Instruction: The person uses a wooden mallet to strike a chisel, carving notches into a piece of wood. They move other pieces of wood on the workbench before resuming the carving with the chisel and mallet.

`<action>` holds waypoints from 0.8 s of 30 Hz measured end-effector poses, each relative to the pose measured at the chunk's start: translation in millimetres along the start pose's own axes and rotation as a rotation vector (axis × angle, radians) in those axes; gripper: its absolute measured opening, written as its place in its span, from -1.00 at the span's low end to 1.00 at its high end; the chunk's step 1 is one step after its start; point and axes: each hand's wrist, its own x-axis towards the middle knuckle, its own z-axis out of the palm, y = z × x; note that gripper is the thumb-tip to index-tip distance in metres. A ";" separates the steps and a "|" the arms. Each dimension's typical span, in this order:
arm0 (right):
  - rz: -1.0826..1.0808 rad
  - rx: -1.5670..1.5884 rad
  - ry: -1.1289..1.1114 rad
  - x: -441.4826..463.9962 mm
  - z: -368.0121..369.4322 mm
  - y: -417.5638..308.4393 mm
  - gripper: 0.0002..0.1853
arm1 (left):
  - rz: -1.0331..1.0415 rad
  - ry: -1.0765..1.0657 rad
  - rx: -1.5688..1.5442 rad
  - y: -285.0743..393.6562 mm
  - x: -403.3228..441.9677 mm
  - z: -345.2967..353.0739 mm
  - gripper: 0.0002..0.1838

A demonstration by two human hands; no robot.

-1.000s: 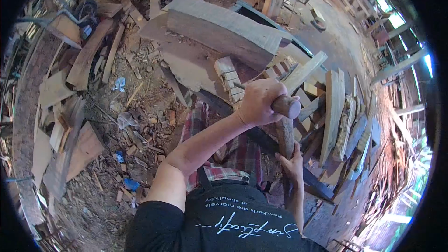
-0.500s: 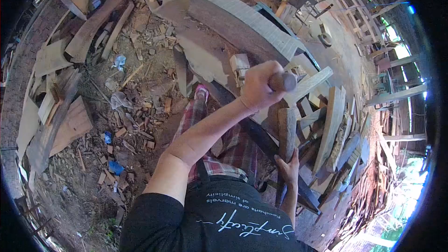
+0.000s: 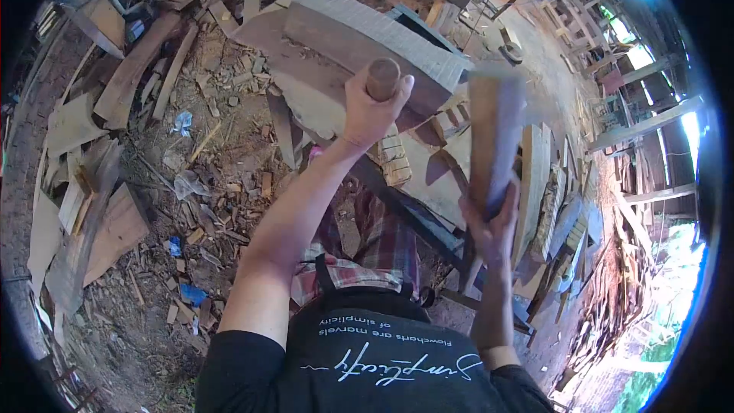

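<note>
Firmly clenched, the left hand (image 3: 368, 116) grips a round wooden handle (image 3: 384, 79), its blunt end turned up toward the camera; whatever lies at the handle's other end is hidden by the fist. To its right, the right hand (image 3: 492, 226) grasps a piece of wood (image 3: 494, 138) near its lower end, thumb and fingers along opposite sides. That piece stands nearly upright in the view, its upper part blurred, well apart from the handle. Beyond the left fist lies a large squared timber (image 3: 382, 27), partly covered by the fist. A notched block (image 3: 394, 159) shows between the two forearms, near a dark beam (image 3: 413, 216) that runs diagonally past the plaid cloth (image 3: 382, 239) over the person's legs. Just beside the right hand, a pale board (image 3: 533, 183) leans among other offcuts. Wood chips (image 3: 229, 206) litter the ground on the left, with a crumpled blue scrap (image 3: 193, 293) among them and a flat panel (image 3: 118, 233) farther out.
</note>
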 end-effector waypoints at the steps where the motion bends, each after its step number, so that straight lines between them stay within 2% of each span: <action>1: -0.021 0.045 0.044 9.5 1.5 -25.2 -0.30 | 0.045 -0.026 0.033 1.0 -1.1 0.9 -0.75; 2: -0.024 0.049 0.048 18.3 1.4 -46.1 -0.30 | 0.051 -0.030 0.033 0.3 -0.9 0.6 -0.75; 4: -0.378 -0.021 0.201 31.3 2.4 -74.0 -0.30 | -0.035 -0.085 0.029 -1.2 0.2 -0.9 -0.76; 5: -0.381 -0.018 0.206 33.9 4.9 -75.2 -0.30 | -0.029 -0.087 0.030 -1.4 0.6 -0.2 -0.76; 7: -0.338 -0.036 -0.052 36.9 10.4 -73.3 -0.27 | -0.133 -0.095 -0.010 2.2 1.2 1.9 -0.84; 8: -0.339 -0.036 -0.045 42.0 14.0 -71.4 -0.27 | -0.130 -0.101 -0.012 3.9 0.8 4.2 -0.84; 10: -0.190 -0.074 -0.388 49.5 21.1 -68.0 -0.27 | -0.101 0.026 -0.207 13.6 0.3 9.3 -0.86; 14: -0.225 -0.071 -0.299 40.0 19.3 -59.4 -0.24 | -0.227 -0.034 -0.083 4.5 6.0 -7.1 -0.87; 16: -0.189 -0.047 -0.281 33.5 17.3 -53.3 -0.24 | -0.209 -0.122 -0.035 0.4 7.2 -8.6 -0.86; 21: -0.103 -0.089 -0.255 15.5 11.5 -20.0 -0.27 | -0.104 -0.102 0.030 -6.0 0.8 -2.7 -0.84; 23: 0.046 0.008 -0.266 2.2 9.7 -5.0 -0.28 | -0.057 -0.072 0.076 -5.1 -3.2 -1.0 -0.84; 24: 0.045 0.006 -0.267 -3.0 7.9 -1.6 -0.28 | -0.056 -0.101 0.067 -4.0 -5.0 -0.5 -0.84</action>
